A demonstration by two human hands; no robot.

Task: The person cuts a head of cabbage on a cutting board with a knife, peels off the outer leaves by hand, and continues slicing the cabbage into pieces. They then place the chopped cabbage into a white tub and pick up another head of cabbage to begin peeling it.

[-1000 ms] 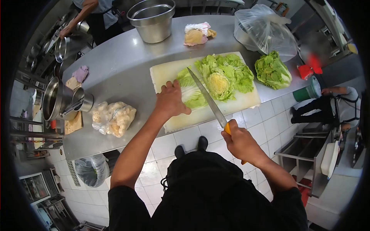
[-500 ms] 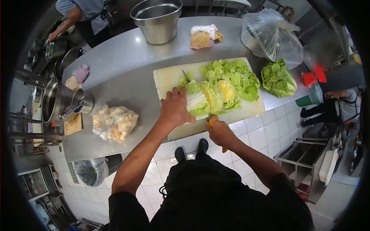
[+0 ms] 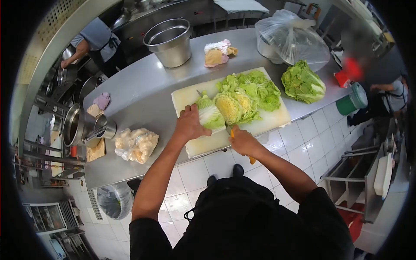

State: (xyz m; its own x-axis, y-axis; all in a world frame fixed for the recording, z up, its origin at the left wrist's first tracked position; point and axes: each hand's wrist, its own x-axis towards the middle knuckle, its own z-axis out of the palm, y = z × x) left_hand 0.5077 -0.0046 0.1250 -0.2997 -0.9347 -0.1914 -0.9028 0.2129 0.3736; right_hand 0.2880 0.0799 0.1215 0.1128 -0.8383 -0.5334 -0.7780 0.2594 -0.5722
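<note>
My left hand [image 3: 189, 124] is curled over the uncut end of a napa cabbage [image 3: 210, 113], holding it against a white cutting board [image 3: 197, 146]. In my right hand [image 3: 245, 143] is a knife with a yellow handle [image 3: 232, 133]. Most of its blade is hidden by the cabbage, and the tip pokes out at the far side. Right of the blade, cut cabbage sections [image 3: 234, 106] lean with pale yellow cross-sections showing. Loose green leaves [image 3: 262, 89] lie farther right on the board. A whole leafy cabbage [image 3: 303, 82] rests beside the board, out of reach of both hands.
On the steel table [image 3: 143, 95] stand a deep metal pot [image 3: 169, 45], folded cloths [image 3: 219, 54], a bagged tub [image 3: 294, 41] and a plastic bag of pale pieces [image 3: 136, 145]. A lined bin [image 3: 115, 201] is below. Other people stand at far left and right.
The knife has gone down through the cabbage, and a section has separated from the held end. My left hand stays on that end. The whole view has shifted slightly.
</note>
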